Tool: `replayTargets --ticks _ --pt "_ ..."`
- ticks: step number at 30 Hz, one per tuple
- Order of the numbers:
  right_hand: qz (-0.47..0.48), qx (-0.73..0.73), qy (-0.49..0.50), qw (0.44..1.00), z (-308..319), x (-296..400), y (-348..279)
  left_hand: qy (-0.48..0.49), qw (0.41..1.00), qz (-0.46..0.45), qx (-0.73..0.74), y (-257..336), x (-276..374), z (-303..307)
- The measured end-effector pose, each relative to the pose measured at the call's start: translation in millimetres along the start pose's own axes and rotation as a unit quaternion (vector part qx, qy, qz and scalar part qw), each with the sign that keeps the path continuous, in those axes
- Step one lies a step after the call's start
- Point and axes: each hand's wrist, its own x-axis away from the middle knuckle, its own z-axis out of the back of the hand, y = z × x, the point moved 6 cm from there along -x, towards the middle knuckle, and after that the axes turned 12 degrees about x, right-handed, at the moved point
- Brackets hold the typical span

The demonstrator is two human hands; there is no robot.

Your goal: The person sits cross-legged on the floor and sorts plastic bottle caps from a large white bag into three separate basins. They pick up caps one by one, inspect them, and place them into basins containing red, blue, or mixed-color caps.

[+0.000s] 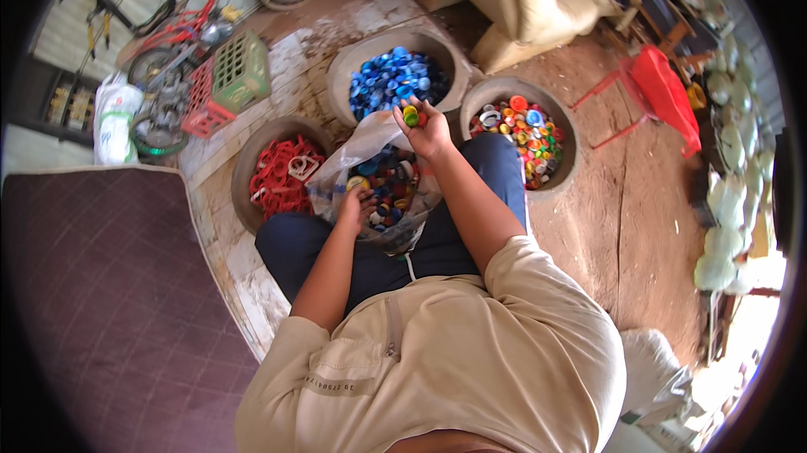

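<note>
Between my knees sits a clear plastic bag (334,169) of mixed plastic bottle caps (394,204). My left hand (357,207) is inside its mouth, against the caps and just below a yellow lid (357,184). Whether those fingers grip anything is not clear. Above the bag's far right side, my right hand (430,131) is turned palm up, holding a few yellow, green and red bottle caps (411,116). Beyond it, a grey tub (340,81) contains blue caps (397,78). Multicoloured caps (536,138) fill a round tub (570,166) at right; red plastic rings (280,175) lie in another tub (243,201) at left.
A dark quilted mattress (120,289) lies at left. Red and green crates (243,68) stand beside a red bicycle (189,24). A cream armchair (523,5) is behind the tubs, and a red plastic chair (656,100) is at right, near hanging plastic bottles (725,201).
</note>
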Motion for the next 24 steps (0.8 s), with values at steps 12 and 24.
replayTargets --ticks 12,24 --pt "0.289 -0.272 0.194 0.897 120 39 -199 0.018 0.988 -0.081 -0.132 5 -25 -21" --pt "0.01 0.067 0.164 0.984 10 11 -8 0.028 0.978 -0.163 -0.125 10 -33 -4"
